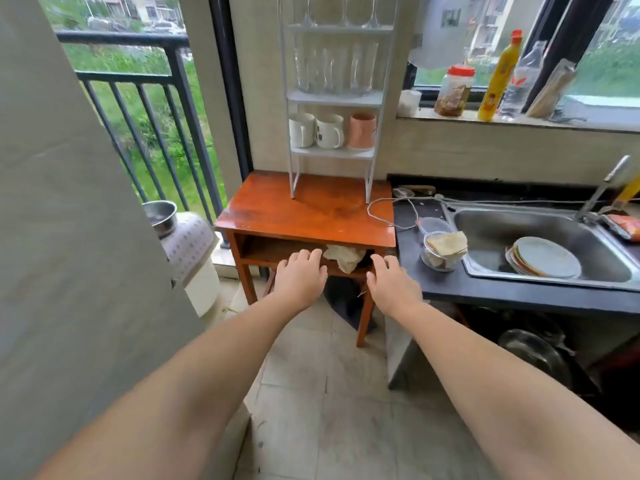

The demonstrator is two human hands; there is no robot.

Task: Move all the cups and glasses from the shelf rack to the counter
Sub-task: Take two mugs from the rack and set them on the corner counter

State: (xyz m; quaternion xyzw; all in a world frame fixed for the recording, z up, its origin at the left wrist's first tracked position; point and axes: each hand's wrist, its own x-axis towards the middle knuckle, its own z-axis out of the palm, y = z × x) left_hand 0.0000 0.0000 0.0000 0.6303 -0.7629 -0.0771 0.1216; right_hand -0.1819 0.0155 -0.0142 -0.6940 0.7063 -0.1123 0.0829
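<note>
Both arms reach straight forward from the bottom of the frame, palms down. The left hand (300, 276) hangs with fingers loosely extended and slightly spread, holding nothing, its fingertips seen in front of the open cubby of the wooden side table (308, 216). The right hand (391, 280), at 3 o'clock from the left, is likewise relaxed and empty, with its fingers pointing toward 11 o'clock. Between the two hands a crumpled cloth (344, 257) sits in the cubby. At 12 o'clock from the hands, the white shelf rack (334, 98) stands on the back of the table top. Its lowest tier carries three cups in a row: a white mug (301, 129) at 9 o'clock, a second white mug (329, 130) with a small dark mark that is too small to read, and a pink cup (362, 130) at 3 o'clock. The tier above holds a row of clear tall glasses (334, 69), standing upright and close together. At the top, stemmed glasses (341, 12) show only in part, cut off by the frame edge. At 3 o'clock from the table lies the dark counter (408, 247), with a steel sink (485, 230) holding stacked plates (543, 261). On the window sill at 2 o'clock a yellow bottle (498, 77) bears a label whose print is unreadable.
</note>
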